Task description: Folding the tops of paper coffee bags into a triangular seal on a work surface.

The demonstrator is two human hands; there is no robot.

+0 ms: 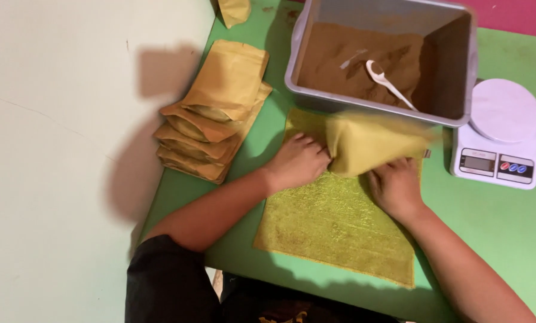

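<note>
A: What's on the green table (495, 233)?

B: From my head view, a yellow towel (333, 224), and on it one pouch (372, 143), blurred, gripped by my left hand (298, 161) and right hand (396, 188) at either end.

A: How far along?

B: I'd say midway. One stack (214, 113) lies left, maybe six pouches. One tub (393, 60) with brown powder, one spoon (387, 81), one scale (500, 134).

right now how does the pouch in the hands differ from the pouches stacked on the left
The held pouch is gripped by the left hand and right hand over the green towel, motion-blurred and bulging. The stacked pouches lie untouched, flatter, on the table. All are tan-yellow.
</note>
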